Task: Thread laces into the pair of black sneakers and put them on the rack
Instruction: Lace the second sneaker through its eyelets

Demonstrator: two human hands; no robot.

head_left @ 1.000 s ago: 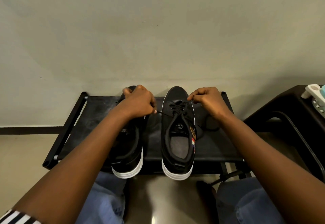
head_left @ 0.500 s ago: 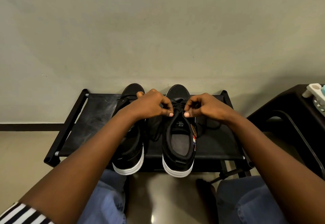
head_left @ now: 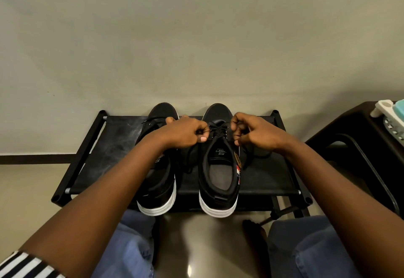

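Now we see both black sneakers on the rack (head_left: 105, 146), toes to its back edge, white heels hanging over the front edge. On the right sneaker (head_left: 219, 168) the black lace (head_left: 216, 129) crosses the eyelets, and both hands work at it. Our left hand (head_left: 185, 132) curls its fingers and pinches one lace end just left of the tongue, forearm lying over the left sneaker (head_left: 158, 179). Our right hand (head_left: 253, 131) is curled too, pinching the other end at the shoe's right side, slack lace drooping onto the rack top. A dark stand (head_left: 358, 138) sits beyond the rack's right edge.
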